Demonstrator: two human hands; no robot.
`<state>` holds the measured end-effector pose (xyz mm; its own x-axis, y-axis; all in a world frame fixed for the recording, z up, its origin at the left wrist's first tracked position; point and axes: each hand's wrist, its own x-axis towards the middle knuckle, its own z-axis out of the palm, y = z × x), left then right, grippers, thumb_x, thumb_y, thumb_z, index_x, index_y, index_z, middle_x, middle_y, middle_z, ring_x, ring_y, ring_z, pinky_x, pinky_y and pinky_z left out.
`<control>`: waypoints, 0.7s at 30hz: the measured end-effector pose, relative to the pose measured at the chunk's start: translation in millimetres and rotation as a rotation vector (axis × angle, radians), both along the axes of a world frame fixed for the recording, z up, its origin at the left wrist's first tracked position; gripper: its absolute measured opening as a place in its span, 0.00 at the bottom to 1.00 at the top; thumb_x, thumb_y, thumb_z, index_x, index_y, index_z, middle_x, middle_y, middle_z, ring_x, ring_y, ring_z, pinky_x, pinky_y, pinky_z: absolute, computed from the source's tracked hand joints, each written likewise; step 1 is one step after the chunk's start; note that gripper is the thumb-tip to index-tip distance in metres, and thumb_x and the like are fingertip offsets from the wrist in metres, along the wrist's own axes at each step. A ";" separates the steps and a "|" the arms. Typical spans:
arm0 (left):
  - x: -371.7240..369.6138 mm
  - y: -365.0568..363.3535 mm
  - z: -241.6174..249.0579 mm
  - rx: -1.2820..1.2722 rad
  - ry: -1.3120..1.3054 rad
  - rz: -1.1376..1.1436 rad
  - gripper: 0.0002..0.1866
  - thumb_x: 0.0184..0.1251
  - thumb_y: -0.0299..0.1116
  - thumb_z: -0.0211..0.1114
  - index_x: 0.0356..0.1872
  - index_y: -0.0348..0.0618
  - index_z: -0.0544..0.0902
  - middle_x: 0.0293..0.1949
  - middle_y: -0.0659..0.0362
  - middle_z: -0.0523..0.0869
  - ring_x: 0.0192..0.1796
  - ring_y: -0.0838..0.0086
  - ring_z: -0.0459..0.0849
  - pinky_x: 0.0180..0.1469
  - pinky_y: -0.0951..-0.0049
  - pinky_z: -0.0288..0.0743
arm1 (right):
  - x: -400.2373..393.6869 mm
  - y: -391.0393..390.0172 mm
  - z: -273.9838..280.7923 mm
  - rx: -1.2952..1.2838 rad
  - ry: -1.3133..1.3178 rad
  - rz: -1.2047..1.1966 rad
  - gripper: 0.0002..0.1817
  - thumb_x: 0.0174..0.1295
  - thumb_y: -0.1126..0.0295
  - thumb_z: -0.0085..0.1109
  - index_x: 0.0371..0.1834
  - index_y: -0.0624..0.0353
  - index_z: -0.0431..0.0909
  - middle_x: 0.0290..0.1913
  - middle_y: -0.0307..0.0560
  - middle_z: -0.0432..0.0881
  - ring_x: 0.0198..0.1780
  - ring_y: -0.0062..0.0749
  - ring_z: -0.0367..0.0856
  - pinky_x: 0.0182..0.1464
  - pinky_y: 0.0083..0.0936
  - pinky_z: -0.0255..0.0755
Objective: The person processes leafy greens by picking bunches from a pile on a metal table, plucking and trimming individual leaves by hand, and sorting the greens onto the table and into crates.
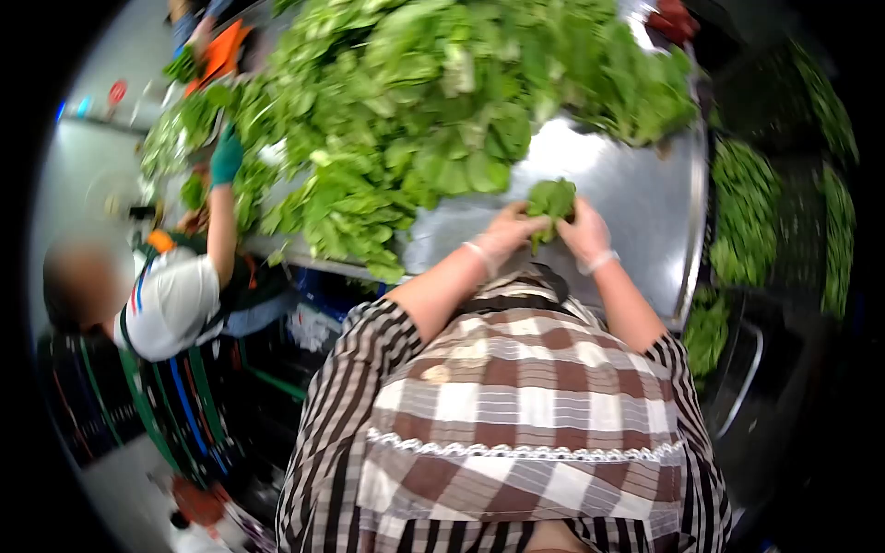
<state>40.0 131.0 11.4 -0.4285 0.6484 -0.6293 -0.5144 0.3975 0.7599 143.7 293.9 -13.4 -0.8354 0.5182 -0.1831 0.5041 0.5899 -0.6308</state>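
A small bunch of spinach-like leafy greens (552, 197) is held between my two hands, just above the metal table. My left hand (509, 230), in a thin clear glove, has its fingers closed on the left side of the bunch. From the right, my right hand (586, 229), gloved the same way, grips the other side. The leaves point away from me, and the stems hang down toward my apron. Beyond my hands lies a large heap of loose leafy greens (415, 101), its nearest leaves a little way from my left hand.
Bare metal tabletop (636, 198) shows around my hands. Dark crates at the right hold green bunches (742, 212). On the left, a co-worker with a green glove (227, 157) reaches into the greens. An orange item (221, 55) is at the far left of the table.
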 end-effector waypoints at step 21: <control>-2.8 -195.4 53.9 0.130 0.176 0.805 0.28 0.58 0.31 0.77 0.59 0.36 0.77 0.51 0.57 0.86 0.49 0.71 0.84 0.55 0.71 0.77 | -99.5 -121.3 118.7 -0.373 0.173 0.461 0.28 0.58 0.70 0.66 0.63 0.63 0.75 0.46 0.49 0.81 0.44 0.32 0.82 0.48 0.27 0.78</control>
<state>37.1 -64.5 65.3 -0.8770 0.1642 -0.4515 -0.4735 -0.1373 0.8700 44.1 172.6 105.2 -0.9920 0.0235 -0.1242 0.1216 0.4467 -0.8864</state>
